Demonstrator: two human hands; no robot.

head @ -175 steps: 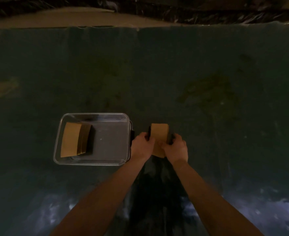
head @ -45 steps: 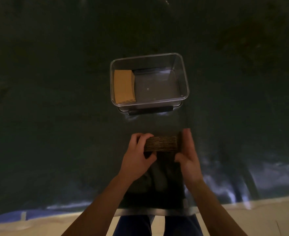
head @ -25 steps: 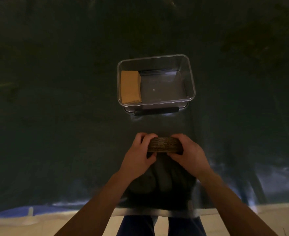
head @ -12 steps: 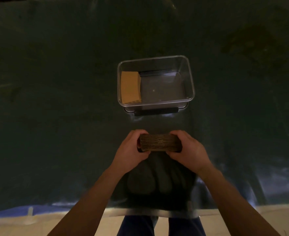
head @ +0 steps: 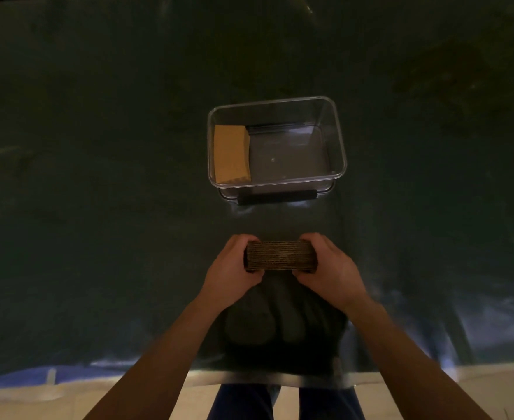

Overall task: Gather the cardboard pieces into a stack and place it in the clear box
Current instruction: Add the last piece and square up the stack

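Observation:
I hold a stack of cardboard pieces (head: pixel 280 256) between both hands, its corrugated edges facing me, just above the dark sheet. My left hand (head: pixel 230 272) grips its left end and my right hand (head: pixel 330 271) grips its right end. Beyond it stands the clear box (head: pixel 339 140), apart from the stack. Inside the box, against its left wall, lies another tan cardboard stack (head: pixel 230 153). The right part of the box floor is bare.
A dark green sheet (head: pixel 98 177) covers the work surface. Its near edge (head: pixel 67 371) runs along the bottom, with a pale floor and my legs below it. A black handle (head: pixel 276 197) sits on the box's near side.
Both hands have closed more tightly on the ends of the stack and squared it. The stack sits slightly higher than a second ago. The box has not moved.

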